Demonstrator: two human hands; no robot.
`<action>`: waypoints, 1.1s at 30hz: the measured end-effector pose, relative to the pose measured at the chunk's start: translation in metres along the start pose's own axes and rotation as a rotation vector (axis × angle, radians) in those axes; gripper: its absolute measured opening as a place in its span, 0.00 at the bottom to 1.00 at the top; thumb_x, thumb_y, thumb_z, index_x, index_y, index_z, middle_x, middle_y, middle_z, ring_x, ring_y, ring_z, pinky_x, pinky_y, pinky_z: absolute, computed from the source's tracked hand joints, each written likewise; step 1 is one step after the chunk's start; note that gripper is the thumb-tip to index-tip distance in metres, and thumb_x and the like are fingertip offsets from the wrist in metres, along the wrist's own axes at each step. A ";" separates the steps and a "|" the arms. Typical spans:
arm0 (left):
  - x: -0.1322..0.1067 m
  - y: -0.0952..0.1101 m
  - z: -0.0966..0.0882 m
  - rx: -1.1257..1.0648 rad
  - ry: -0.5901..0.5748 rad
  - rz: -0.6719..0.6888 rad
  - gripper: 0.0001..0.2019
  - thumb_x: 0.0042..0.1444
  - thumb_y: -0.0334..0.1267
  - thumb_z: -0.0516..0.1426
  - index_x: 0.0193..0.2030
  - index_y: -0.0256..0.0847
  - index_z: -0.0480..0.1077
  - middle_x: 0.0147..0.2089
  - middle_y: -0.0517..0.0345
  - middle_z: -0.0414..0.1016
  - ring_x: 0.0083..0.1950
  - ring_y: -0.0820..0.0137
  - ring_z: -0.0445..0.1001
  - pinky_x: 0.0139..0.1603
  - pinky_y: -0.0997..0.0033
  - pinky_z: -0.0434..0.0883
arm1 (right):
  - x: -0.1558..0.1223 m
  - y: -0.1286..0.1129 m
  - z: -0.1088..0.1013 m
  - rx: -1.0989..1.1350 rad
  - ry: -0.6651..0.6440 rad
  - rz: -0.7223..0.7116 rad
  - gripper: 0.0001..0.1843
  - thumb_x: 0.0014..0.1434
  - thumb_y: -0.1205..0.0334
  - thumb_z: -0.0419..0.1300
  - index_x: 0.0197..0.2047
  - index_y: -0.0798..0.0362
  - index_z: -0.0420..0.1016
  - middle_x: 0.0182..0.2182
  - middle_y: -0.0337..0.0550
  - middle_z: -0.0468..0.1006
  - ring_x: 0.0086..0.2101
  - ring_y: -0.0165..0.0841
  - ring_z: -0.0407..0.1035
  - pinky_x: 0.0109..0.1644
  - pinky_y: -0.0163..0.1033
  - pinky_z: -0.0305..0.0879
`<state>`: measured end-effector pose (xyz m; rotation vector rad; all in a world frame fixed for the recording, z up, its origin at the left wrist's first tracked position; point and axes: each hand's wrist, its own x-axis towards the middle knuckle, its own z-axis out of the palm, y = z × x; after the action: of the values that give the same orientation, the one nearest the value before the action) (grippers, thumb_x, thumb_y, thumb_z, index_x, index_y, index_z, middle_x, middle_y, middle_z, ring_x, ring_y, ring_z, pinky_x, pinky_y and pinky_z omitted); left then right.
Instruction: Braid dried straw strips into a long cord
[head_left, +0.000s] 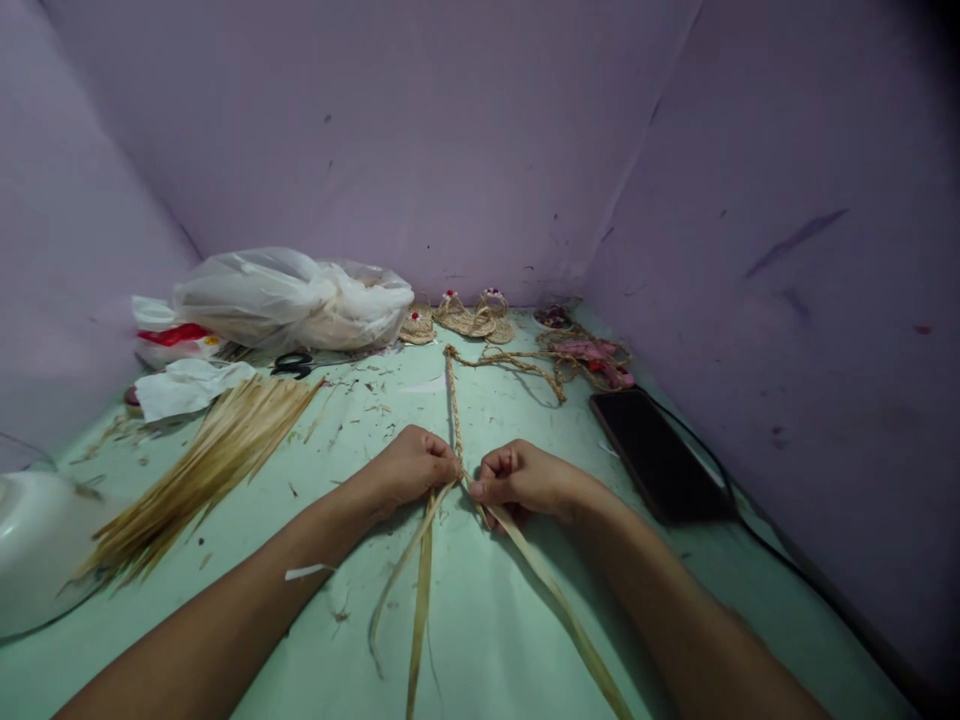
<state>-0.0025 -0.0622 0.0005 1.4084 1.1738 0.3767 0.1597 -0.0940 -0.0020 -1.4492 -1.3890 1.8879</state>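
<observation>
A thin braid [453,395] of dry straw runs from the back of the table toward me and ends between my two hands. My left hand [416,465] is closed in a pinch on the braid's near end. Close beside it, my right hand [521,480] pinches a pale straw strip [559,595] that trails toward the front right. Two more loose strips [422,610] hang forward below my left hand. The exact crossing of the strips is partly covered by my fingers.
At left lie a bundle of straw strips [214,465], black scissors [292,364], a white cloth [191,388] and a plastic bag [292,300]. Small woven pieces [469,318] stand at the back. A coiled braid [559,365] and a phone [664,455] with a cable [795,565] are at right.
</observation>
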 end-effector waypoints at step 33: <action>-0.012 0.012 -0.018 0.496 0.094 0.085 0.06 0.36 0.34 0.53 0.16 0.34 0.68 0.13 0.61 0.60 0.18 0.77 0.55 0.20 0.76 0.50 | 0.026 0.003 0.035 0.042 0.427 -0.185 0.08 0.40 0.61 0.56 0.16 0.56 0.63 0.10 0.32 0.57 0.13 0.20 0.45 0.17 0.31 0.37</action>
<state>-0.0177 -0.0594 0.0203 1.8894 1.3446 0.2182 0.1195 -0.0914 -0.0181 -1.5316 -1.2199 1.3836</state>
